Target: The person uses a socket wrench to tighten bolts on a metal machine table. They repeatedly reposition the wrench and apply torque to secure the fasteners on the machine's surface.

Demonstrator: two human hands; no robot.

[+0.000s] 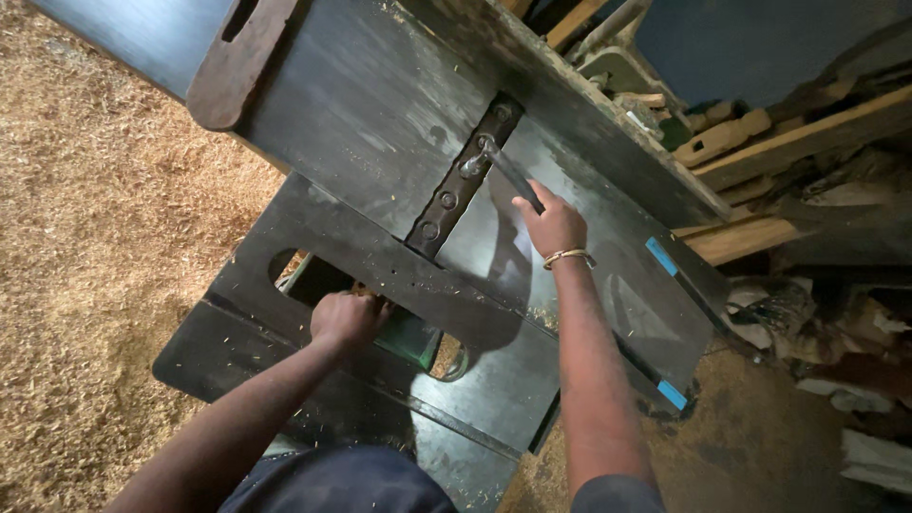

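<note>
I look down on a dark metal woodworking machine table (pixel 361 123). My right hand (pixel 551 226) grips the handle of a socket wrench (pixel 503 169). The wrench head sits on a bolt in the long cutter block (pixel 463 180) that lies in the slot of the table. A thin bracelet circles that wrist. My left hand (pixel 347 318) is closed as a fist at the edge of an opening (pixel 313 277) in the lower table plate. Whether it grips something inside the opening is hidden.
Sawdust and shavings (pixel 95 237) cover the floor on the left. Wooden boards and offcuts (pixel 788 142) are piled at the right. A rusty slotted plate (pixel 237 57) lies on the table's far left. Blue tape marks (pixel 662 256) sit on the right table edge.
</note>
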